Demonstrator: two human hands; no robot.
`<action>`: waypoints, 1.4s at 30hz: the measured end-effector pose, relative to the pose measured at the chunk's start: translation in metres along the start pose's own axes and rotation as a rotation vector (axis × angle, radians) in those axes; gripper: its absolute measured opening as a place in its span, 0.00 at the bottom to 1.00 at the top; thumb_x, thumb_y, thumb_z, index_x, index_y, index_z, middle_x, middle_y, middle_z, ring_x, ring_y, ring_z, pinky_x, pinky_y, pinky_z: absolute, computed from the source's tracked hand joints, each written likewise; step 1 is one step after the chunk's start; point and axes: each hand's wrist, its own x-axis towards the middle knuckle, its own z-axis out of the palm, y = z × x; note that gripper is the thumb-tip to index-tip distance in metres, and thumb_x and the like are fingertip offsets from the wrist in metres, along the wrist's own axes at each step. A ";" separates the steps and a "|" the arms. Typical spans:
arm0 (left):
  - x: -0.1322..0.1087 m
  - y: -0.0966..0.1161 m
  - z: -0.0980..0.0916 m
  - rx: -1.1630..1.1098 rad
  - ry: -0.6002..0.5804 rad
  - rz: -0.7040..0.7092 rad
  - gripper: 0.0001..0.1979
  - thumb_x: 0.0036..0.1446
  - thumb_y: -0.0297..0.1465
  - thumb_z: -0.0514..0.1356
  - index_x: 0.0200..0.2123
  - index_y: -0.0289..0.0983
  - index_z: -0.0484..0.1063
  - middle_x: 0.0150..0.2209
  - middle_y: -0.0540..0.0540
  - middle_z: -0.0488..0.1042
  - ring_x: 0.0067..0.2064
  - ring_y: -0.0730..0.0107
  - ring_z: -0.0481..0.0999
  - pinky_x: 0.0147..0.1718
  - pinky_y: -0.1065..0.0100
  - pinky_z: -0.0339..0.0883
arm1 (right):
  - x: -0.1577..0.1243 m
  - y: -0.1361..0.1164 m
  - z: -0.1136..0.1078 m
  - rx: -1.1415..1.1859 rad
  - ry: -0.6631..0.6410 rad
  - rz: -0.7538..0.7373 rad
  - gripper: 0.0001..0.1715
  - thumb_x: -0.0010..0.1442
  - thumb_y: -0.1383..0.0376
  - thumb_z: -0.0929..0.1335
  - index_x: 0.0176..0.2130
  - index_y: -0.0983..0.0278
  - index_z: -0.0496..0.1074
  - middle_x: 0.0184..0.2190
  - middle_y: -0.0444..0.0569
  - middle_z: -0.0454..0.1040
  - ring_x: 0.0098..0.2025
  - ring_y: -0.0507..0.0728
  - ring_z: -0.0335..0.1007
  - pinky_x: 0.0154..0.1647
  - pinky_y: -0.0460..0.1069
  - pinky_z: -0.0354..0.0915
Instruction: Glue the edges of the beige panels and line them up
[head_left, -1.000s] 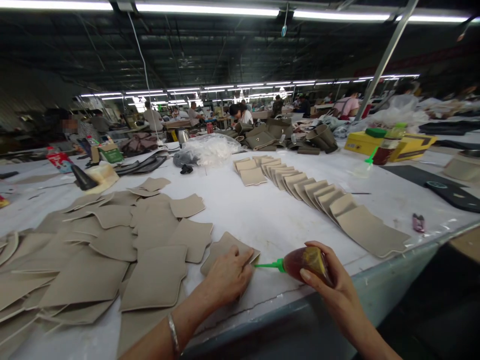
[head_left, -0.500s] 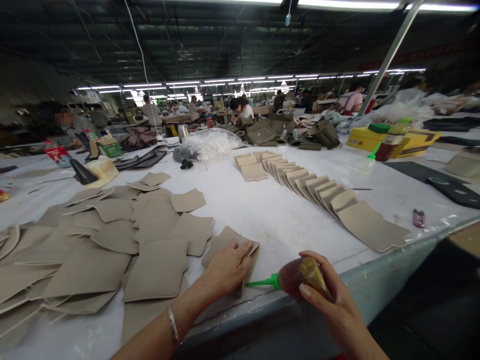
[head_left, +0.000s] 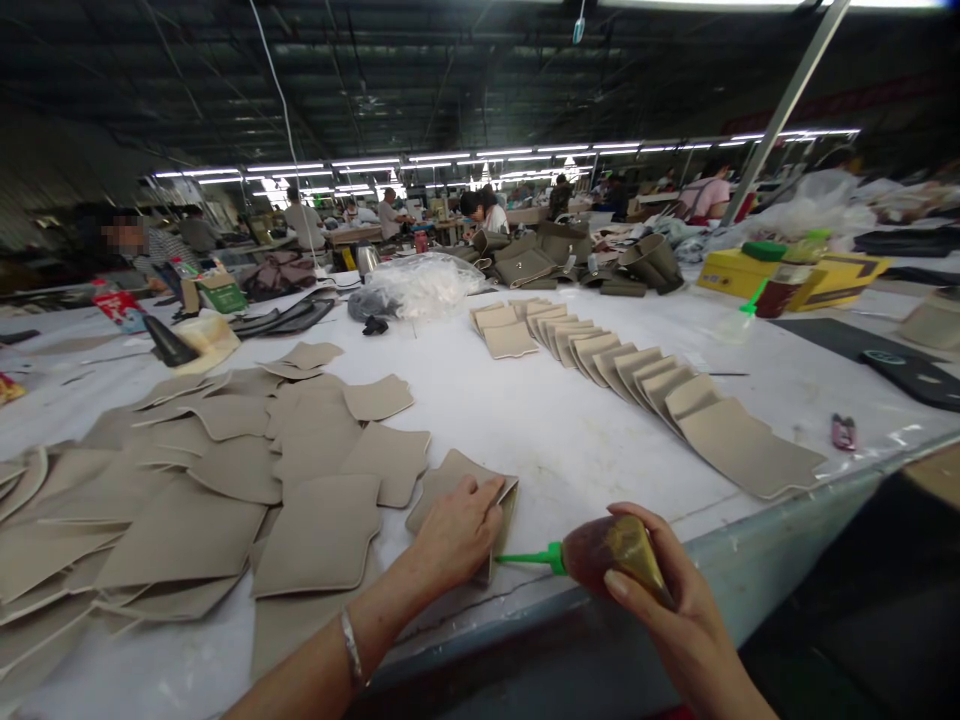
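My left hand (head_left: 459, 530) presses a taupe leather-like piece (head_left: 442, 480) onto the table close to its front edge. Its index finger reaches to the piece's right corner, while the other fingers are bent. Along the right side, the edge of this piece stands open a little, with a darker inner face. In my right hand (head_left: 667, 580) is a squeeze bottle (head_left: 611, 555) of dark amber liquid, tilted nearly flat. Its green nozzle (head_left: 529, 557) points left, with the tip at the piece's lower right edge. Whether liquid comes out is too small to tell.
Many loose taupe pieces (head_left: 315, 530) lie piled at left. A fanned row of similar pieces (head_left: 622, 370) curves across the right. Farther back are a clear plastic bag (head_left: 427, 285), dark olive parts (head_left: 555, 255) and a yellow box (head_left: 840, 283). People work in the background.
The bottle's nozzle tip has shifted very slightly along the edge of the piece, away from me. My left hand keeps its place on the piece. The view has moved a little.
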 end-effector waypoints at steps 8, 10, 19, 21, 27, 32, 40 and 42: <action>0.001 0.000 0.002 0.007 0.003 -0.007 0.23 0.64 0.33 0.42 0.60 0.44 0.59 0.45 0.45 0.70 0.41 0.63 0.74 0.43 0.64 0.64 | -0.006 0.005 0.003 0.062 0.038 0.057 0.32 0.53 0.50 0.73 0.53 0.54 0.62 0.38 0.47 0.72 0.41 0.63 0.68 0.41 0.52 0.66; 0.001 0.000 0.002 0.013 0.000 -0.008 0.23 0.64 0.33 0.42 0.60 0.44 0.59 0.45 0.45 0.70 0.41 0.63 0.73 0.43 0.64 0.64 | -0.010 0.006 0.005 0.059 0.042 0.059 0.33 0.52 0.50 0.73 0.53 0.54 0.62 0.38 0.47 0.72 0.40 0.63 0.69 0.40 0.53 0.66; 0.003 0.001 0.000 -0.014 -0.001 0.019 0.22 0.63 0.32 0.43 0.58 0.44 0.62 0.43 0.44 0.70 0.39 0.64 0.73 0.40 0.65 0.63 | -0.004 0.014 0.002 0.105 0.067 0.065 0.33 0.51 0.52 0.75 0.52 0.54 0.63 0.39 0.45 0.72 0.41 0.61 0.67 0.42 0.50 0.62; 0.003 0.001 0.000 -0.018 -0.004 0.028 0.23 0.63 0.32 0.43 0.58 0.45 0.62 0.42 0.45 0.70 0.40 0.63 0.73 0.40 0.64 0.63 | 0.007 0.016 -0.002 0.068 0.095 0.029 0.32 0.52 0.52 0.74 0.53 0.54 0.63 0.39 0.44 0.70 0.41 0.60 0.65 0.42 0.49 0.61; 0.006 0.000 0.001 -0.049 -0.019 0.036 0.23 0.63 0.31 0.43 0.59 0.49 0.62 0.42 0.46 0.70 0.41 0.64 0.73 0.41 0.65 0.63 | 0.037 0.019 -0.005 0.022 0.142 -0.088 0.31 0.53 0.54 0.75 0.53 0.54 0.63 0.42 0.43 0.67 0.44 0.59 0.63 0.46 0.50 0.58; 0.008 0.000 -0.001 -0.047 -0.039 0.023 0.23 0.63 0.31 0.43 0.59 0.48 0.63 0.42 0.45 0.70 0.41 0.62 0.73 0.41 0.64 0.63 | 0.049 0.019 -0.004 0.039 0.137 -0.139 0.30 0.55 0.55 0.74 0.53 0.54 0.63 0.41 0.43 0.68 0.43 0.58 0.63 0.46 0.49 0.59; 0.007 -0.001 0.001 -0.078 -0.025 0.026 0.23 0.62 0.31 0.43 0.58 0.48 0.64 0.42 0.45 0.71 0.41 0.62 0.74 0.42 0.63 0.63 | 0.033 0.015 -0.005 0.051 0.094 -0.034 0.30 0.54 0.54 0.74 0.52 0.55 0.64 0.39 0.43 0.70 0.42 0.59 0.65 0.44 0.49 0.61; 0.008 -0.001 0.001 -0.086 -0.021 0.031 0.23 0.62 0.31 0.43 0.59 0.47 0.63 0.43 0.45 0.71 0.42 0.61 0.74 0.43 0.63 0.63 | 0.030 0.012 -0.003 0.110 0.025 0.021 0.30 0.54 0.54 0.74 0.52 0.55 0.64 0.38 0.44 0.71 0.41 0.60 0.66 0.43 0.50 0.62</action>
